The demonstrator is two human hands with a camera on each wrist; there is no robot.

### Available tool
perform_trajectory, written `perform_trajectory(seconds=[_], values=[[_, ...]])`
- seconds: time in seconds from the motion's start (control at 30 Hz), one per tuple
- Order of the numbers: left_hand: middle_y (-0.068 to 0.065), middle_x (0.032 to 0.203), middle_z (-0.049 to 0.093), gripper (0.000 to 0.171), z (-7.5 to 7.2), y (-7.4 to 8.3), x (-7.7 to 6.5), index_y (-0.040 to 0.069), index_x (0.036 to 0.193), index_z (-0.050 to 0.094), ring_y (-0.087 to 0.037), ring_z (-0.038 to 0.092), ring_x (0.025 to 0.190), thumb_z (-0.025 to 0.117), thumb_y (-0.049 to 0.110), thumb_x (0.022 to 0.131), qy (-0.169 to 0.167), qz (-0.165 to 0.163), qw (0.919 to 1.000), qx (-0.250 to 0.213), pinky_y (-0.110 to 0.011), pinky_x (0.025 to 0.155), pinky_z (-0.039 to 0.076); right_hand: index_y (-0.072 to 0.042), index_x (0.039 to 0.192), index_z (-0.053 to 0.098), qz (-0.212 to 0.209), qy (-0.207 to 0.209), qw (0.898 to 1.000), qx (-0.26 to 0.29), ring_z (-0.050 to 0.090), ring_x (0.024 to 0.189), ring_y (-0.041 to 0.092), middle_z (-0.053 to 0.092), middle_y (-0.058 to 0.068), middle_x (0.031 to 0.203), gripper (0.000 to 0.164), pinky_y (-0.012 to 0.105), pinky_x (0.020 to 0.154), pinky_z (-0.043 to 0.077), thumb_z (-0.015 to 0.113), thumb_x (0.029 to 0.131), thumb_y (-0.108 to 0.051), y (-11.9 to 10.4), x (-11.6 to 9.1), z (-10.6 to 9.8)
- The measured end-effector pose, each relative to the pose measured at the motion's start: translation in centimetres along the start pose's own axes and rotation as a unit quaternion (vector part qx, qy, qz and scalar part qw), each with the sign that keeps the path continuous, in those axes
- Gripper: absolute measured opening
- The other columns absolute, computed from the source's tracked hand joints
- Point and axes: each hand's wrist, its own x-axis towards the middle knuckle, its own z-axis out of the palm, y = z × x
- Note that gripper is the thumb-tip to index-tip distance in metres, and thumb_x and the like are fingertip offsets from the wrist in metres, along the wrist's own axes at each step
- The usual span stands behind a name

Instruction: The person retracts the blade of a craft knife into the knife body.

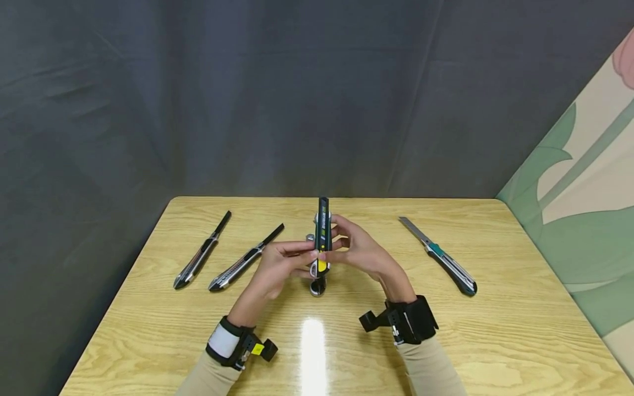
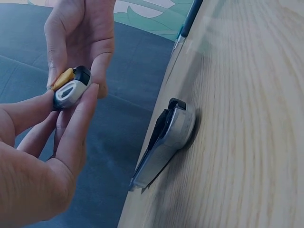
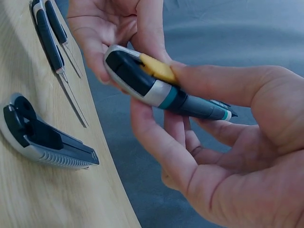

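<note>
Beige cloth sleeves (image 1: pixel 431 371) reach inward — our left hand (image 1: pixel 281 262) and right hand (image 1: pixel 365 248) both pinch one rounded utility knife (image 1: pixel 324 228) (yellow slider (image 3: pixel 159 69)) above the grained wooden table (image 1: pixel 520 335).

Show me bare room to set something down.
The table is bare right of the teal-slider utility knife, and between it and the right hand; its near-left corner, nearer than the two left utility knives, is free. Crowded: the centre, where the left hand and right hand hold a yellow-slider utility knife raised near a silver utility knife.
</note>
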Motion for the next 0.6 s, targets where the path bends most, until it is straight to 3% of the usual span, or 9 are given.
perform_trajectory(seconds=[0.3, 0.5, 0.6], values=[[-0.023, 0.112, 0.066, 0.035, -0.06, 0.03, 0.02, -0.002, 0.113, 0.067, -0.036, 0.066, 0.085, 0.073, 0.011, 0.081, 0.001, 0.004, 1.0, 0.005, -0.047, 0.071, 0.061, -0.021, 0.136, 0.042, -0.014, -0.011, 1.0, 0.013, 0.059, 0.093, 0.033, 0.051, 0.018, 0.113, 0.071, 0.04, 0.072, 0.059, 0.076, 0.077, -0.004, -0.17, -0.17, -0.02], [-0.022, 0.114, 0.065, 0.036, -0.14, -0.06, 0.11, -0.001, 0.114, 0.066, -0.036, 0.066, 0.086, 0.073, 0.012, 0.081, -0.004, -0.006, 1.0, 0.001, -0.046, 0.073, 0.061, -0.022, 0.136, 0.044, 0.008, 0.0, 1.0, 0.01, 0.059, 0.092, 0.033, 0.054, 0.019, 0.11, 0.07, 0.039, 0.072, 0.058, 0.078, 0.076, -0.01, -0.02, -0.04, -0.2], [-0.021, 0.113, 0.065, 0.035, -0.06, -0.29, 0.13, -0.001, 0.114, 0.066, -0.036, 0.066, 0.086, 0.072, 0.01, 0.082, -0.005, -0.015, 0.9999, -0.007, -0.041, 0.071, 0.061, -0.021, 0.136, 0.045, 0.021, 0.001, 0.999, 0.028, 0.061, 0.09, 0.033, 0.056, 0.02, 0.109, 0.063, 0.045, 0.074, 0.059, 0.075, 0.08, -0.013, 0.09, -0.02, -0.42]])
